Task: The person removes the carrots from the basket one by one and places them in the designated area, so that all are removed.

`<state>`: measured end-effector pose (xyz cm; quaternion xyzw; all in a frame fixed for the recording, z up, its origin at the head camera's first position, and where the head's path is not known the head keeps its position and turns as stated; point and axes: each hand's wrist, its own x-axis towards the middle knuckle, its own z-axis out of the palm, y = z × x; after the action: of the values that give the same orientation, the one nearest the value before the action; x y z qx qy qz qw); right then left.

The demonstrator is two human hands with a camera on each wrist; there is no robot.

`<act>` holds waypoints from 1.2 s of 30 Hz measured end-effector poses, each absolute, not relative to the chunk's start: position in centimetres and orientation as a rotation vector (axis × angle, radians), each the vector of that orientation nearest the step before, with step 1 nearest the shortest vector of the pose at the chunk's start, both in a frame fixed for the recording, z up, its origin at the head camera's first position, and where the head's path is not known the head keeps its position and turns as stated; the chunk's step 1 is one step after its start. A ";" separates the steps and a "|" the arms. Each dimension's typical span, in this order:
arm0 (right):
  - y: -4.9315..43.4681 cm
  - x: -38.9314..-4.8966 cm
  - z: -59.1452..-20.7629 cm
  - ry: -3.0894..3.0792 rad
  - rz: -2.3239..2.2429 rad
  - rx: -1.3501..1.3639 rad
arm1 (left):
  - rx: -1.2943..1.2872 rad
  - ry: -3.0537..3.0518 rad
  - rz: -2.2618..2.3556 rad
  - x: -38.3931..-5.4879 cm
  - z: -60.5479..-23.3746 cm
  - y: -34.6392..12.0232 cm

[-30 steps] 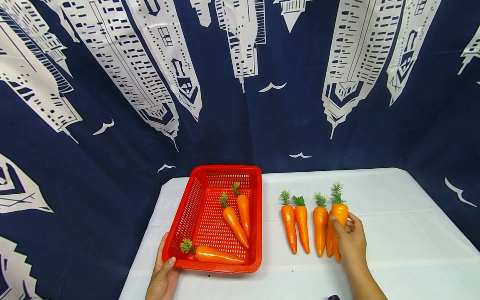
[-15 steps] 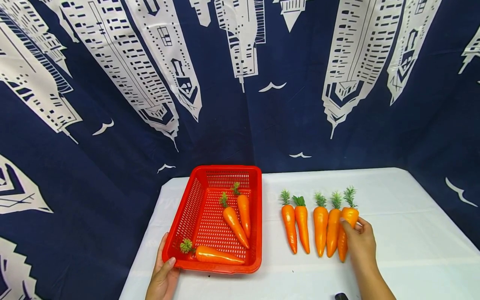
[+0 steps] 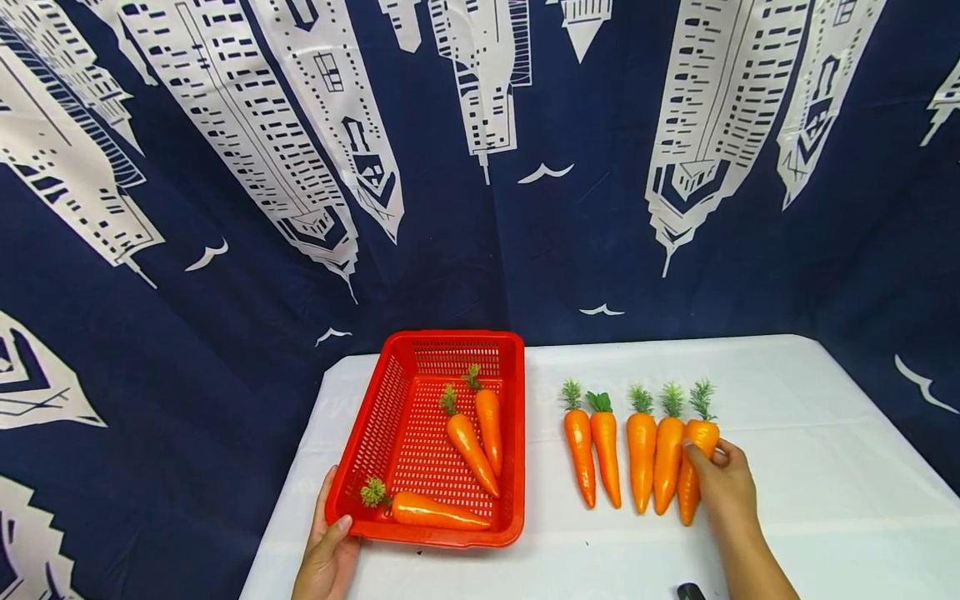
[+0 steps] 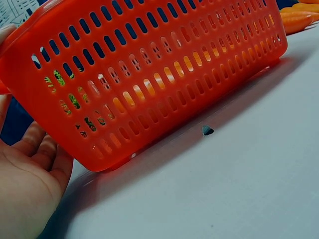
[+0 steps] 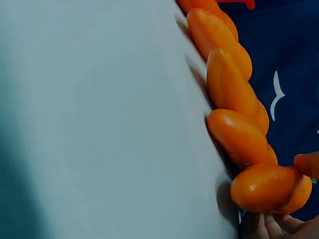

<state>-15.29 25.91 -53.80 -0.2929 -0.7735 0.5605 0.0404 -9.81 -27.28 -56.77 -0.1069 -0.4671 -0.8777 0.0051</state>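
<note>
My left hand [image 3: 328, 546] grips the near left corner of a red plastic basket [image 3: 512, 433], thumb on the rim. In the left wrist view, fingers [image 4: 47, 149] lie against the outside of the basket [image 4: 89, 119]. Three carrots lie inside it: one crosswise carrot [image 3: 438, 511] at the near end and two slanting ones on the right. On the white table, several carrots stand in a row, leaves pointing away. My right hand [image 3: 726, 487] pinches the rightmost carrot [image 3: 687, 492] near its top, beside its neighbour carrot [image 3: 667, 467]. The right wrist view shows that carrot [image 5: 264, 188] between thumb and fingers.
The white tabletop [image 3: 825, 433] extends right of the carrots. A dark blue curtain [image 3: 555, 250] with printed white buildings hangs behind the table. A small black object [image 3: 690, 592] shows at the bottom edge. A dark speck [image 4: 207, 130] lies near the basket.
My right hand has moved the rightmost carrot to the right and down, from over its neighbour to a place beside it. The left hand and basket have stayed put.
</note>
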 end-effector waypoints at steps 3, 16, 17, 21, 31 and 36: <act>26.0 -15.4 -53.9 -2.401 1.682 -0.888 | -0.331 -1.457 -2.751 -9.8 -56.8 -27.3; 26.2 -15.5 -54.2 -2.473 1.669 -0.843 | -0.328 -1.442 -2.753 -9.8 -56.7 -27.3; 26.2 -15.6 -54.2 -2.477 1.666 -0.840 | -0.328 -1.443 -2.752 -9.8 -56.7 -27.3; 26.3 -15.6 -54.3 -2.489 1.665 -0.830 | -0.316 -1.439 -2.756 -9.7 -56.6 -27.3; 26.5 -15.6 -54.2 -2.529 1.710 -0.771 | -0.329 -1.426 -2.766 -9.8 -56.5 -27.2; 26.5 -15.5 -54.3 -2.530 1.702 -0.773 | -0.314 -1.419 -2.769 -9.8 -56.7 -27.2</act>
<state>-15.48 26.52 -54.32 -0.2458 -0.8042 0.5411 -0.0021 -9.81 -27.20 -56.66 -0.1005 -0.4538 -0.8854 0.0072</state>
